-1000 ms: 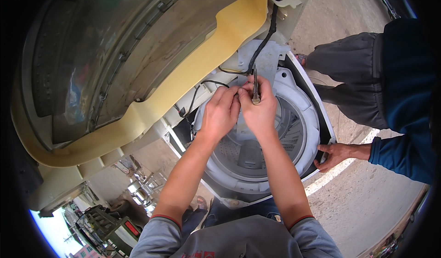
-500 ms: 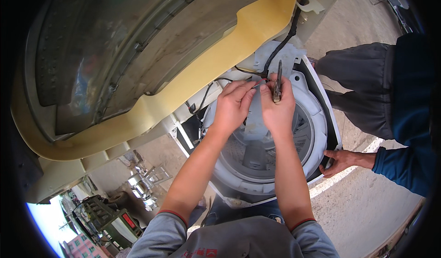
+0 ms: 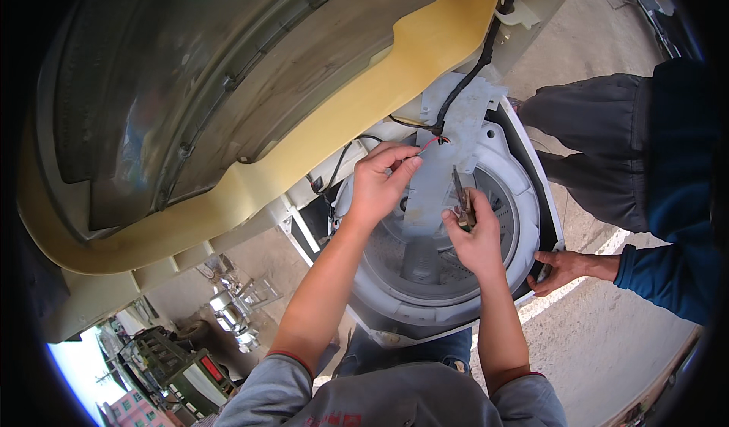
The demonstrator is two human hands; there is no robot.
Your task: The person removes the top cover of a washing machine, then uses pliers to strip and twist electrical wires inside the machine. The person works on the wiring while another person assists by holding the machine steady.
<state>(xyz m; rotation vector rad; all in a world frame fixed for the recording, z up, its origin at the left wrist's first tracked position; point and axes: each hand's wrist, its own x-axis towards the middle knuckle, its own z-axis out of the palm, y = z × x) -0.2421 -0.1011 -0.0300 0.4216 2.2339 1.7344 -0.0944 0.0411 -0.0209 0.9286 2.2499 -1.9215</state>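
My left hand [image 3: 382, 181] pinches the end of a thin red wire [image 3: 430, 143] between thumb and fingertips. That wire comes out of a black-wrapped cable [image 3: 456, 86], where a few other short wire ends show. In my right hand [image 3: 480, 237] is a pair of pliers [image 3: 460, 191], jaws pointing away from me, apart from the wire. Both hands are above the open top of a washing machine, over its pale tub ring [image 3: 525, 199]. A translucent plastic sheet [image 3: 430, 195] lies under the cable end and across part of the drum opening.
The machine's raised top cover [image 3: 304, 150], with a yellowed rim, fills the upper left. At the right, another person's hand [image 3: 562, 267] grips the cabinet edge. Metal parts [image 3: 231, 313] lie on the ground at lower left, near a green vehicle [image 3: 182, 366].
My right hand has drawn back toward me with the pliers, away from the wire. My left hand stays near the same spot, and the red wire now shows stretched from it.
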